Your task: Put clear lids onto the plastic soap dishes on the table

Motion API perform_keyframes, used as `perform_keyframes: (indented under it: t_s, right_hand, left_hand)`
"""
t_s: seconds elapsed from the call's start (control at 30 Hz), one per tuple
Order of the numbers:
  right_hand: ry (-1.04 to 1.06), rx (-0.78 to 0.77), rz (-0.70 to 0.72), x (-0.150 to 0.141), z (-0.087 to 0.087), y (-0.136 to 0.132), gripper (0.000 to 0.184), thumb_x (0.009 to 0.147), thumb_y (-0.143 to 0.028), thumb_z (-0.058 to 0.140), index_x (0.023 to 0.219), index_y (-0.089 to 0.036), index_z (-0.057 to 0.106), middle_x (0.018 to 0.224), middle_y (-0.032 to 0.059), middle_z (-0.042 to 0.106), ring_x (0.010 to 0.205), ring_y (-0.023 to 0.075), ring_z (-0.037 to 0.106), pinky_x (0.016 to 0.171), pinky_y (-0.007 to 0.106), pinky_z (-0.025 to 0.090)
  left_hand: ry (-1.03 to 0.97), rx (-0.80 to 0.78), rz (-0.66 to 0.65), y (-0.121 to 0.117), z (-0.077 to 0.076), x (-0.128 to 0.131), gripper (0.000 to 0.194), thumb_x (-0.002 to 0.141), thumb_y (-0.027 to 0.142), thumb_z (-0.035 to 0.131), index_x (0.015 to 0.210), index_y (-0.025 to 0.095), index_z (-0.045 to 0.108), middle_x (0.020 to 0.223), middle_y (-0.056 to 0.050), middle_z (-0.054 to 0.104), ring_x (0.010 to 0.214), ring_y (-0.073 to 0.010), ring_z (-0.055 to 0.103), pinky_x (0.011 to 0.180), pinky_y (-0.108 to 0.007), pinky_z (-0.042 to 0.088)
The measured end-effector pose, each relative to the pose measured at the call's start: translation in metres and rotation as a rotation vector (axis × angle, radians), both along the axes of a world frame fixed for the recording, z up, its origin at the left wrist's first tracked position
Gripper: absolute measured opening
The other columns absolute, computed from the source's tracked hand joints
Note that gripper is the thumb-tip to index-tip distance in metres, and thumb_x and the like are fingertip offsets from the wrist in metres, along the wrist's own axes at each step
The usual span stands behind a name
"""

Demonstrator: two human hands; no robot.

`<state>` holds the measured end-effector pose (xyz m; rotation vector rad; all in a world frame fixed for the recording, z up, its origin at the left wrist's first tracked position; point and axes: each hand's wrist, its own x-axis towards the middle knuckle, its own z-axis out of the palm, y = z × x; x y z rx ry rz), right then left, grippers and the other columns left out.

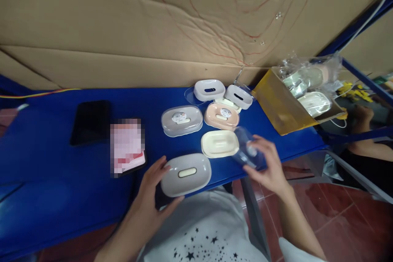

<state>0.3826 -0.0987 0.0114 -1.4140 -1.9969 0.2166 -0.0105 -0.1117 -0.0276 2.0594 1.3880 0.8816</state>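
My left hand (156, 188) is curved around the left end of a grey soap dish (201, 176), with its fingers at the far edge and thumb at the near edge. A cream insert fills the slot in the dish's middle. In my right hand (270, 166) is a clear plastic lid (244, 149), held between fingers and thumb. The lid's left side meets a cream soap tray (220, 144). Behind these lie a lidded grey soap dish (181, 127) and a peach soap dish (219, 120), each with a round sticker.
White slotted soap dishes (202, 87) stand at the back. At right, a yellow-edged cardboard box (273, 104) holds plastic-wrapped dishes. A black phone (90, 123) and another phone with its screen lit (135, 163) lie left on the blue table (55, 180). Another person's arm (365, 135) shows far right.
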Motion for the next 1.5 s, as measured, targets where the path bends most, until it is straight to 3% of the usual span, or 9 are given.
perform_keyframes:
  t_s: [0.1, 0.17, 0.43, 0.6, 0.87, 1.03, 1.3, 1.4, 1.5]
  right_hand:
    - [-0.088, -0.057, 0.452, -0.052, 0.007, 0.000, 0.059, 0.102, -0.043, 0.071, 0.156, -0.027, 0.054, 0.145, 0.0138, 0.062, 0.153, 0.0357, 0.049, 0.123, 0.058, 0.051]
    - [-0.136, -0.045, 0.619, -0.078, 0.006, 0.010, 0.057, 0.105, -0.042, 0.067, 0.158, -0.023, 0.054, 0.152, 0.0144, 0.060, 0.157, 0.0328, 0.045, 0.127, 0.057, 0.046]
    - [-0.281, -0.043, 0.796, -0.110, 0.004, 0.047, 0.053, 0.106, -0.041, 0.065, 0.154, -0.021, 0.061, 0.163, 0.0120, 0.056, 0.166, 0.0280, 0.031, 0.135, 0.055, 0.034]
    - [-0.348, 0.015, 0.788, -0.112, -0.001, 0.043, 0.054, 0.106, -0.039, 0.061, 0.158, -0.023, 0.057, 0.167, 0.0103, 0.054, 0.167, 0.0274, 0.029, 0.136, 0.056, 0.031]
    - [-0.374, 0.012, 0.787, -0.106, -0.009, 0.044, 0.065, 0.105, -0.054, 0.066, 0.162, -0.025, 0.053, 0.171, 0.0095, 0.049, 0.168, 0.0278, 0.028, 0.135, 0.055, 0.031]
    - [-0.356, -0.087, 0.445, -0.057, -0.009, 0.037, 0.069, 0.110, -0.051, 0.059, 0.170, -0.023, 0.038, 0.169, 0.0133, 0.052, 0.162, 0.0295, 0.042, 0.132, 0.062, 0.037]
    - [-0.338, -0.026, -0.001, 0.033, -0.021, -0.012, 0.039, 0.109, -0.030, 0.063, 0.148, -0.028, 0.064, 0.153, 0.0120, 0.068, 0.145, 0.0344, 0.061, 0.115, 0.061, 0.051]
    - [-0.356, -0.015, 0.010, 0.020, -0.021, -0.015, 0.033, 0.109, -0.030, 0.064, 0.141, -0.028, 0.070, 0.150, 0.0118, 0.069, 0.139, 0.0346, 0.064, 0.108, 0.057, 0.055]
    - [-0.353, -0.023, 0.180, -0.014, -0.018, -0.016, 0.038, 0.109, -0.030, 0.063, 0.146, -0.026, 0.067, 0.155, 0.0115, 0.066, 0.140, 0.0317, 0.063, 0.110, 0.053, 0.055]
  left_hand:
    - [-0.055, -0.086, 0.027, 0.001, -0.004, -0.002, 0.085, 0.098, 0.042, 0.076, 0.168, 0.032, 0.030, 0.169, -0.018, 0.048, 0.151, -0.0392, 0.056, 0.120, -0.062, 0.053]
    - [-0.075, -0.111, 0.032, 0.001, -0.007, -0.003, 0.089, 0.097, 0.042, 0.077, 0.170, 0.032, 0.026, 0.168, -0.018, 0.049, 0.150, -0.0387, 0.057, 0.119, -0.062, 0.054]
    - [-0.074, -0.109, -0.015, 0.000, -0.010, -0.006, 0.097, 0.097, 0.035, 0.078, 0.173, 0.036, 0.019, 0.168, -0.019, 0.050, 0.151, -0.0392, 0.056, 0.114, -0.063, 0.056]
    - [0.029, -0.060, -0.102, 0.004, -0.006, -0.008, 0.078, 0.100, 0.038, 0.075, 0.167, 0.039, 0.036, 0.171, -0.014, 0.047, 0.149, -0.0365, 0.058, 0.112, -0.055, 0.060]
    - [0.057, -0.066, -0.123, 0.004, -0.003, -0.010, 0.082, 0.099, 0.036, 0.076, 0.169, 0.042, 0.033, 0.169, -0.011, 0.049, 0.148, -0.0354, 0.059, 0.111, -0.054, 0.061]
    - [0.104, -0.005, -0.042, -0.002, -0.001, -0.004, 0.072, 0.105, 0.042, 0.066, 0.169, 0.035, 0.033, 0.170, -0.015, 0.042, 0.145, -0.0370, 0.059, 0.111, -0.057, 0.061]
    - [0.347, 0.322, 0.154, 0.017, 0.005, 0.016, 0.071, 0.103, 0.037, 0.069, 0.167, 0.027, 0.038, 0.158, -0.023, 0.051, 0.139, -0.0456, 0.060, 0.108, -0.064, 0.055]
    - [0.404, 0.315, 0.192, 0.031, 0.010, 0.026, 0.064, 0.104, 0.035, 0.068, 0.162, 0.027, 0.044, 0.162, -0.024, 0.049, 0.138, -0.0468, 0.060, 0.105, -0.063, 0.056]
    - [0.421, 0.374, 0.248, 0.036, 0.013, 0.037, 0.064, 0.102, 0.029, 0.071, 0.161, 0.026, 0.047, 0.165, -0.024, 0.047, 0.144, -0.0459, 0.056, 0.111, -0.065, 0.050]
